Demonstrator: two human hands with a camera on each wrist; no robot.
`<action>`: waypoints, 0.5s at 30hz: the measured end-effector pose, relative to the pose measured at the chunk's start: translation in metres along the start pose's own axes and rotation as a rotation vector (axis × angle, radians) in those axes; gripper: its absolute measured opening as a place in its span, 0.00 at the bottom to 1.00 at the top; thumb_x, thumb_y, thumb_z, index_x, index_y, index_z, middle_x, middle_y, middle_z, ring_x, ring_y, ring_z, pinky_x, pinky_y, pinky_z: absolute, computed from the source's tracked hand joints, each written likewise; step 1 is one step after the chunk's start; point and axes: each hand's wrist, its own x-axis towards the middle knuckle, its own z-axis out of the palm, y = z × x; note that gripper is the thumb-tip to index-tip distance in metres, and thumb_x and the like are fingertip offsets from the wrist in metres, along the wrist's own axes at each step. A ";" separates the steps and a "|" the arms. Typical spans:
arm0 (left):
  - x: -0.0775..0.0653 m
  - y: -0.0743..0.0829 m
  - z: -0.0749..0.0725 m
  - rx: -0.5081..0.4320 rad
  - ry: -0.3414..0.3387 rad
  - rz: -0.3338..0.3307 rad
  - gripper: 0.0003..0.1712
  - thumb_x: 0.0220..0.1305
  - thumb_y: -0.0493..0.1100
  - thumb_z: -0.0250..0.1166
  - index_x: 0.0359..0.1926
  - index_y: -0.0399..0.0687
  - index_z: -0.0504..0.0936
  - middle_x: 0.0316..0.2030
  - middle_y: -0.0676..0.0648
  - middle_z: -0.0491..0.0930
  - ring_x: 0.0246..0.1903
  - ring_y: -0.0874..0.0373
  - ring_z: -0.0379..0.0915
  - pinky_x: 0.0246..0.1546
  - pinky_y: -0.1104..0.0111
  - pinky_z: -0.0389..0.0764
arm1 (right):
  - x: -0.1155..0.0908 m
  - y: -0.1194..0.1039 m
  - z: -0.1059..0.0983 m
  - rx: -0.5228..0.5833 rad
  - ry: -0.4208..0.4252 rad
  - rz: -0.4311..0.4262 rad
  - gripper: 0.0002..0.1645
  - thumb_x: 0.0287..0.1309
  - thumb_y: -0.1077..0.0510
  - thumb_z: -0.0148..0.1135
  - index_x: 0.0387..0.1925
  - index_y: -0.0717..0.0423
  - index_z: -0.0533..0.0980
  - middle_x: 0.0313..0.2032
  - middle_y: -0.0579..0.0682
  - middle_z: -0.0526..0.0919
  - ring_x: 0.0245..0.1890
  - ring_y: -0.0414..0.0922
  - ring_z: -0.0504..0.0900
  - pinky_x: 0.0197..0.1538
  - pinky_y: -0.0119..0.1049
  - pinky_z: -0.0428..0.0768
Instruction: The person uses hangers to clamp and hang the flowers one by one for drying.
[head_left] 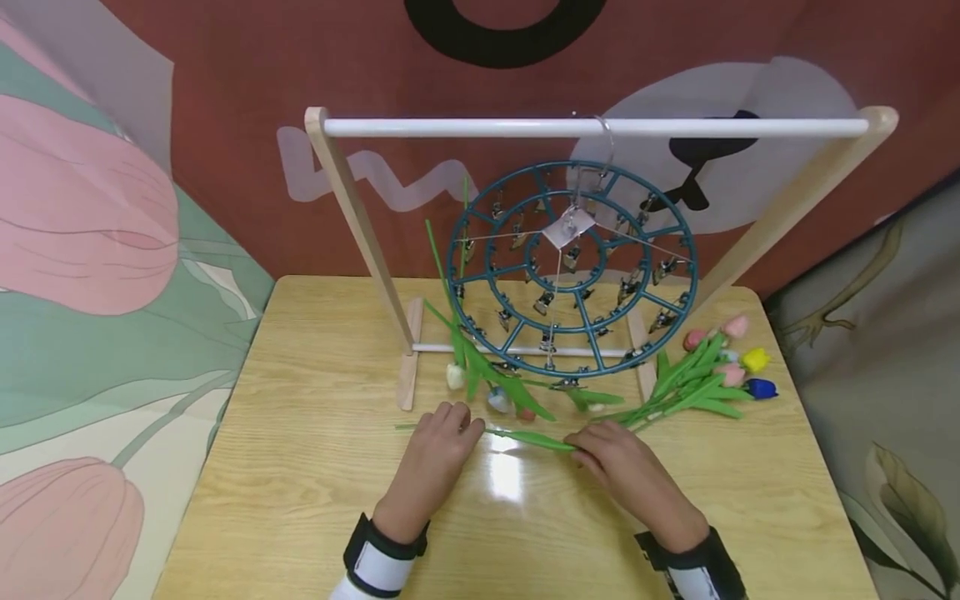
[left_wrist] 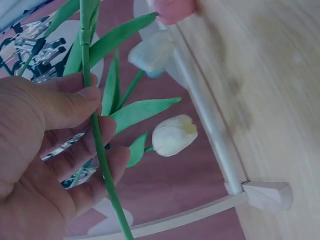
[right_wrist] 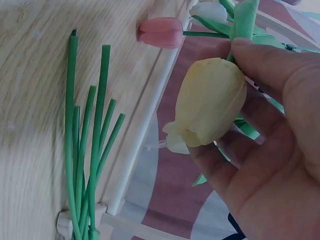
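Both hands hold one artificial tulip (head_left: 528,438) lengthwise above the table, below the hanger. My left hand (head_left: 442,458) pinches its green stem (left_wrist: 102,155) between thumb and fingers. At the other end, my right hand (head_left: 630,475) grips it just beneath the pale yellow flower head (right_wrist: 212,100), thumb against the green leaf. A round blue clip hanger (head_left: 574,164) hangs behind the hands. Tulips dangle head down under it: a white one (left_wrist: 175,135), a pale blue one (left_wrist: 152,52) and a pink one (right_wrist: 162,32).
A wooden stand with a white top rod (head_left: 465,127) carries the hanger. Several loose tulips (head_left: 693,379) lie bunched on the table at right, their bare stems (right_wrist: 87,150) pointing toward the hands. A patterned cloth (head_left: 225,100) covers the back.
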 end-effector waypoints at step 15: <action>0.006 0.028 0.013 -0.513 0.065 -0.021 0.10 0.67 0.44 0.71 0.46 0.45 0.89 0.42 0.51 0.89 0.43 0.59 0.85 0.45 0.69 0.86 | -0.006 0.004 -0.002 0.234 0.195 -0.046 0.16 0.55 0.68 0.74 0.44 0.50 0.86 0.40 0.41 0.87 0.37 0.34 0.82 0.37 0.27 0.85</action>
